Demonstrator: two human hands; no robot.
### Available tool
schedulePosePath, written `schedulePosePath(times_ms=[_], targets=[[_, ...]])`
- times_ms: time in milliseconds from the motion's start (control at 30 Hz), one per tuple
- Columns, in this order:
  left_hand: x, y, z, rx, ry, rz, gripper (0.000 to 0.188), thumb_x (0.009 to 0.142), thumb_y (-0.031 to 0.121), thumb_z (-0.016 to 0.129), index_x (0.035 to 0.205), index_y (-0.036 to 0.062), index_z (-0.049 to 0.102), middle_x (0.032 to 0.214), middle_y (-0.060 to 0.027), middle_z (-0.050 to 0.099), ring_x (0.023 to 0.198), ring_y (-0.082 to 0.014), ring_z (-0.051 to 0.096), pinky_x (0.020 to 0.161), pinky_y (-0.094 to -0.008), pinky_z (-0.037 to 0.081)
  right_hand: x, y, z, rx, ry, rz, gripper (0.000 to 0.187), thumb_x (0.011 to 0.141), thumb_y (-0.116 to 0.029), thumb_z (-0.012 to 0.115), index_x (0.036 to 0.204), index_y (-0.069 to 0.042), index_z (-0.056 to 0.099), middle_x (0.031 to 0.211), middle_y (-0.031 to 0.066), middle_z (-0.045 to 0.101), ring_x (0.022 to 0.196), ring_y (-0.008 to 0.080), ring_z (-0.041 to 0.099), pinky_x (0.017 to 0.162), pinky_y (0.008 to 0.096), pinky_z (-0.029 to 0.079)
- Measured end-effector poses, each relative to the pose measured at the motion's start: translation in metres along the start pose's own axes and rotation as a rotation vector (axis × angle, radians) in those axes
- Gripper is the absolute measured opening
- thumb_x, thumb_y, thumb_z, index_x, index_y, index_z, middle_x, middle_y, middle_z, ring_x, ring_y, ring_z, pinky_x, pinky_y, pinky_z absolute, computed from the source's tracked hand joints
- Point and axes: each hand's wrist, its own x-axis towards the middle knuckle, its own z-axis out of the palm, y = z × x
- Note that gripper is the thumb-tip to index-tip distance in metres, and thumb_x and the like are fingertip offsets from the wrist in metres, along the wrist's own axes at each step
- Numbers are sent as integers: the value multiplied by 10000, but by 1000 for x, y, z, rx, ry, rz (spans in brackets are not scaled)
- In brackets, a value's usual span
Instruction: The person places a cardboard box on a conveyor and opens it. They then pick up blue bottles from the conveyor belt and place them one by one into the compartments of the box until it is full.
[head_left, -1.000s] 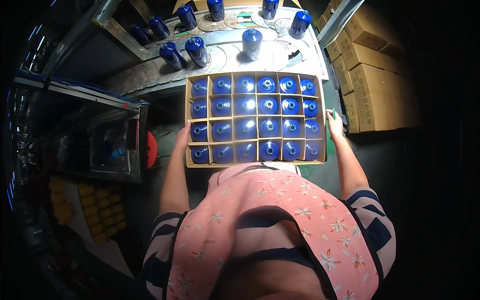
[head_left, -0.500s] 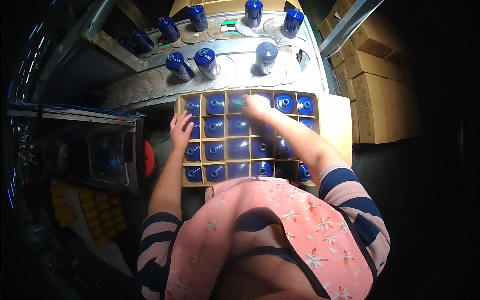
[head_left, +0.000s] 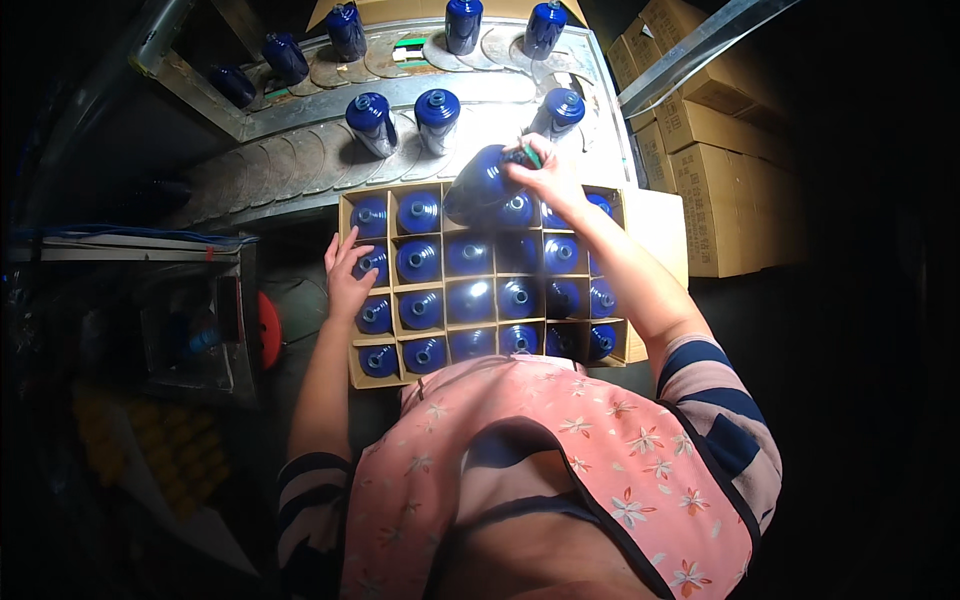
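Note:
A cardboard box (head_left: pixel 394 285) with divider cells holds several blue bottles, their necks facing up. Above its far row, my right hand (head_left: pixel 552 178) grips a blue bottle (head_left: pixel 478 182) by the neck. That bottle leans, its base toward the lower left over a cell. Something small and green (head_left: pixel 535 155) shows at my right fingers; I cannot make out what it is. My left hand (head_left: pixel 348 272) lies at the box's left wall with fingers spread, the tips near a bottle (head_left: pixel 369 262) in the left column.
Beyond the box runs a slatted metal conveyor (head_left: pixel 270 160) in two lanes. Blue bottles (head_left: pixel 437 115) stand on both lanes. Stacked cartons (head_left: pixel 735 205) rise at the right, behind a metal post (head_left: pixel 700 55). A red round thing (head_left: pixel 269 330) sits left of the box.
My right hand has lifted a bottle from the far row and tilted it toward the conveyor. My left hand stays at the box's left side. The view has shifted slightly.

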Motion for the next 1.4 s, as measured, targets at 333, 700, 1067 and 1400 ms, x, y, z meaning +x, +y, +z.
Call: schedulePosePath(times_ms=[333, 700, 1067, 1400], targets=[[-4, 5, 2, -24, -5, -40, 347, 670, 10, 750, 997, 113, 694, 1437, -42, 501, 1384, -333, 321, 1118, -406, 308, 71, 8, -92, -227, 400, -38, 293, 769, -239, 778, 969, -39, 704, 764, 3, 615, 685, 82, 563, 657, 224, 470], [-8, 6, -9, 13, -7, -79, 404, 648, 7, 765, 1039, 82, 697, 1450, -67, 484, 1385, -324, 334, 1115, -405, 317, 110, 116, -96, -86, 375, 63, 541, 833, -299, 705, 1275, -16, 574, 871, 74, 691, 737, 118, 641, 687, 257, 505], [-9, 6, -7, 28, -41, -85, 351, 655, 25, 759, 996, 89, 704, 1438, -65, 495, 1392, -321, 325, 1120, -400, 306, 129, 119, -128, -326, 427, 36, 288, 798, -205, 742, 1006, -12, 688, 752, 68, 677, 672, 129, 621, 654, 273, 489], [-13, 8, -8, 29, -37, -141, 332, 664, 39, 748, 988, 93, 699, 1424, -52, 512, 1396, -312, 320, 1125, -401, 290, 80, 137, -139, -145, 509, -69, 344, 896, -203, 673, 1212, -68, 649, 759, 18, 652, 576, 66, 547, 561, 229, 462]])
